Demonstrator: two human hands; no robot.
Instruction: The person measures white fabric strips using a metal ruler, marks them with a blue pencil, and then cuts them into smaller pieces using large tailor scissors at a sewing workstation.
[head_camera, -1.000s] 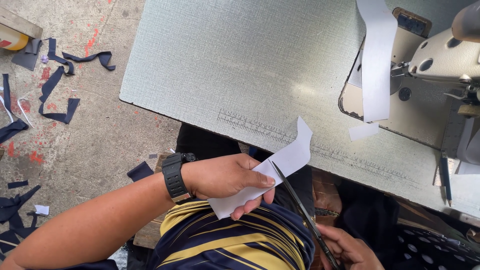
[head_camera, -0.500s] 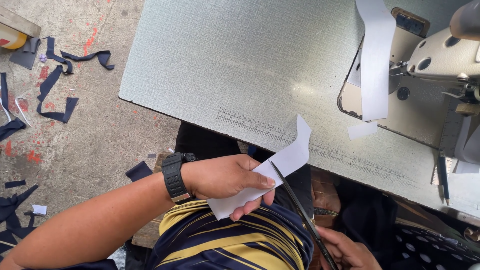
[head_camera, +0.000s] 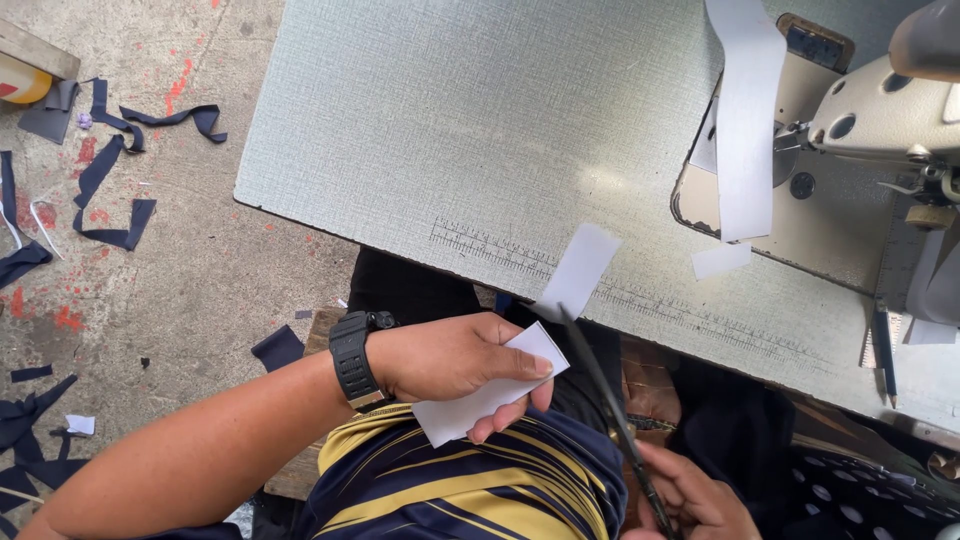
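Note:
My left hand (head_camera: 450, 358), with a black watch on the wrist, pinches a white rectangular piece of material (head_camera: 488, 397) over my lap. My right hand (head_camera: 695, 498) at the bottom edge grips long dark scissors (head_camera: 605, 400), whose blades point up toward the table edge and look closed. A second white piece (head_camera: 578, 270) hangs loose just above the scissor tips, apart from the held piece, at the front edge of the grey table (head_camera: 450, 130).
A cream sewing machine (head_camera: 880, 110) stands at the right with a long white strip (head_camera: 745, 120) draped over it. A small white scrap (head_camera: 722, 260) and a pen (head_camera: 885, 350) lie on the table. Dark fabric offcuts (head_camera: 110, 180) litter the concrete floor at left.
The scissors have cut through the white piece; its upper part has come free and sits apart above the blades, while my left hand keeps the lower part.

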